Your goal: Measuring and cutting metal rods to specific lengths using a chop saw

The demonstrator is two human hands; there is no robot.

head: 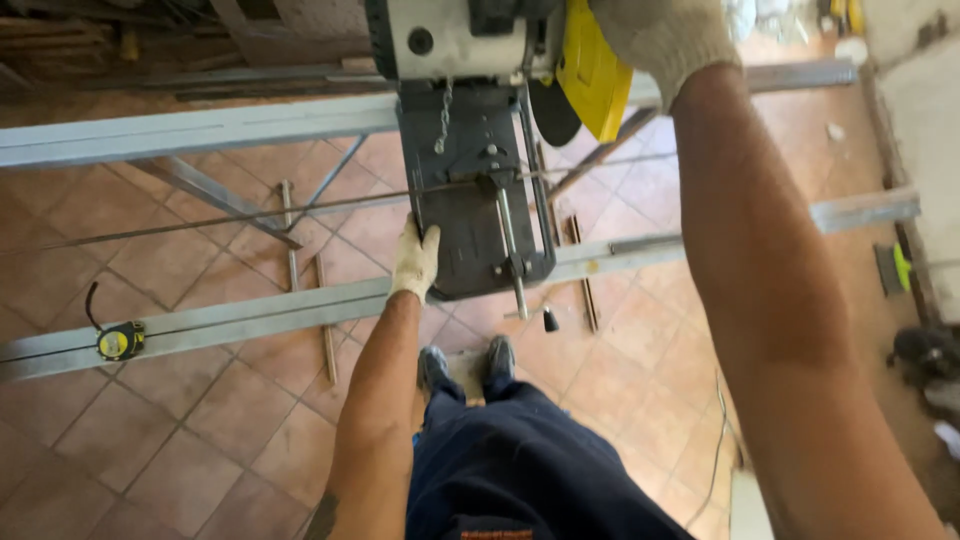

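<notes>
A chop saw (480, 140) with a dark base and yellow blade guard sits across two long grey metal rails (250, 310), a thin steel rod (300, 208) laid through its vise. The gloved left hand (415, 262) presses on the near-left edge of the saw's base and the rod there, fingers closed against it; the gloved right hand (665, 35) is clamped on the top of the saw beside the guard. Done well, this likely calls for the rod held flat and steady — left fingers clear of the blade's line. Left of the saw, a yellow-and-black tape measure (118, 342) rests on the near rail; no label is readable.
</notes>
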